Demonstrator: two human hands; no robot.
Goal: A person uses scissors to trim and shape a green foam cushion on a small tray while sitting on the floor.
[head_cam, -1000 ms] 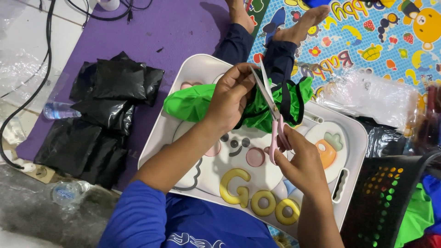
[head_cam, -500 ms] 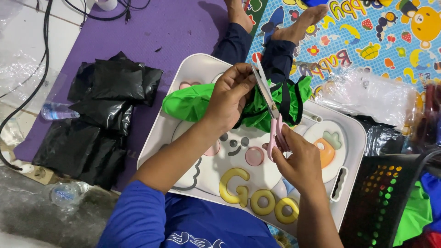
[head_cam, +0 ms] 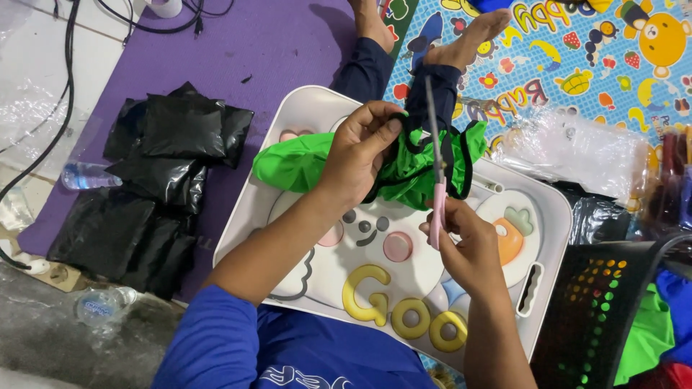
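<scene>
My left hand (head_cam: 360, 155) pinches a bright green cloth piece with black trim (head_cam: 404, 162) and holds it above a white lap table with a cartoon rabbit and carrot print (head_cam: 310, 115). In my right hand (head_cam: 465, 245) is a pair of pink-handled scissors (head_cam: 436, 180), blades pointing up and away, right beside the black edge of the cloth. My legs in dark trousers and bare feet (head_cam: 468, 36) stretch out beyond the table.
A pile of black plastic packets (head_cam: 144, 187) lies on a purple mat to the left. Two small plastic water bottles (head_cam: 86, 175) sit near it. A black perforated basket (head_cam: 613, 317) with coloured cloth stands at the right. Clear plastic bags (head_cam: 577, 151) lie on a colourful play mat.
The scissors have swung more upright and their blades have come together along the cloth's black edge. My left hand has shifted its pinch slightly on the green cloth.
</scene>
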